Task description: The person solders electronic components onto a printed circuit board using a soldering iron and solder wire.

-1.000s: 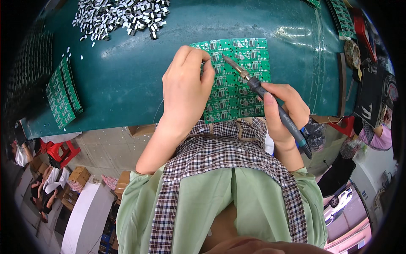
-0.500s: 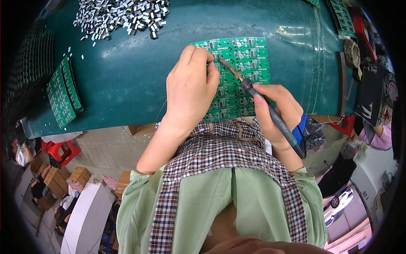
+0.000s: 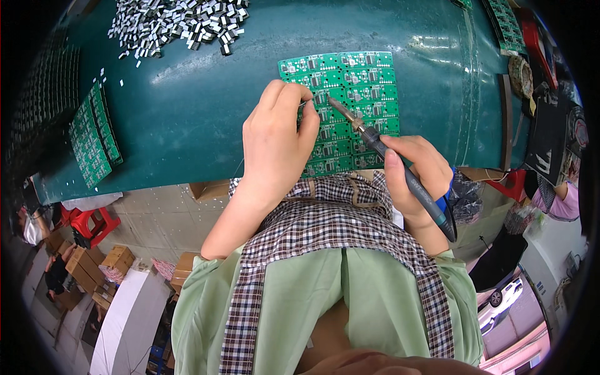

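Observation:
A green panel of several joined circuit boards point(image 3: 369, 76) lies on the bench at its near edge. My right hand point(image 3: 417, 172) grips a dark soldering iron point(image 3: 409, 178) like a pen, its tip on or just above the panel's middle column. Left of that tip, my left hand point(image 3: 278, 134) is closed in a pinch over the panel's left side. A thin strand of solder wire point(image 3: 304, 104) shows at its fingertips; a fine line also trails beside the wrist. The fingers hide part of the boards beneath.
The green bench top point(image 3: 187, 125) bears a heap of small black-and-white parts point(image 3: 181, 25) at the far left. Two more board panels point(image 3: 94, 137) lean at the left, near stacked dark racks point(image 3: 47, 94). A dark bar point(image 3: 505, 122) stands at the right edge.
Both hands have moved slightly: the left nearer to me, the iron's tip down and a little right to a lower row of boards. More of the panel's upper left shows.

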A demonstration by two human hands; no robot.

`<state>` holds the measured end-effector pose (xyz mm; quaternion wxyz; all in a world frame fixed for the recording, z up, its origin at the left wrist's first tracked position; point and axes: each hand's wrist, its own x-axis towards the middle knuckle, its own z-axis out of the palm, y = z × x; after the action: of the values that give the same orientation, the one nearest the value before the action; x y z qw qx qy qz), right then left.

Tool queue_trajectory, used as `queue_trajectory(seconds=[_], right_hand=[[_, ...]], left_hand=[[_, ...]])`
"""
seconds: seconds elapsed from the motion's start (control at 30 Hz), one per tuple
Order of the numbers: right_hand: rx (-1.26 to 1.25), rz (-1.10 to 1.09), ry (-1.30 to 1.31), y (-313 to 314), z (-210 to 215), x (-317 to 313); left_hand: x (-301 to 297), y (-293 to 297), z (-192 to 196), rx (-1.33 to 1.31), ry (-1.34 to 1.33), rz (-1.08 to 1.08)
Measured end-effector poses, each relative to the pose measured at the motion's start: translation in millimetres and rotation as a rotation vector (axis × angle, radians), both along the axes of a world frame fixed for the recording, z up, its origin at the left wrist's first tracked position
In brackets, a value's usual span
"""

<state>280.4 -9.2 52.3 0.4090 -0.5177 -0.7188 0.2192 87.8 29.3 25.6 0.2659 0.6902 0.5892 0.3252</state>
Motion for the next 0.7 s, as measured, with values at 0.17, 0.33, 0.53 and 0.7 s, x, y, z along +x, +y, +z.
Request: queue_trajectory(seconds=[0.17,0.33,0.53,0.7], right_hand=[[-0.009,0.014,0.01,1.0,-1.1,-1.6],[-0.014,0.015,0.029,-0.7,-3.0,-2.4],[-0.017,0.003,0.035,-7.0,-3.7,-5.0],[-0.003,-0.003,0.009,-11.1,-2.3,-1.3]], left_hand=[[1.2,-2.5,0.2,-0.025,0.005,-0.014],[2.3,-1.9,0.3,0.0,-0.01,-0.032],[-0.3,-1.6,1.4,-0.066,-0.024,-0.086],[-2.7,-3.0,1.3,-0.026,-0.029,-0.106]])
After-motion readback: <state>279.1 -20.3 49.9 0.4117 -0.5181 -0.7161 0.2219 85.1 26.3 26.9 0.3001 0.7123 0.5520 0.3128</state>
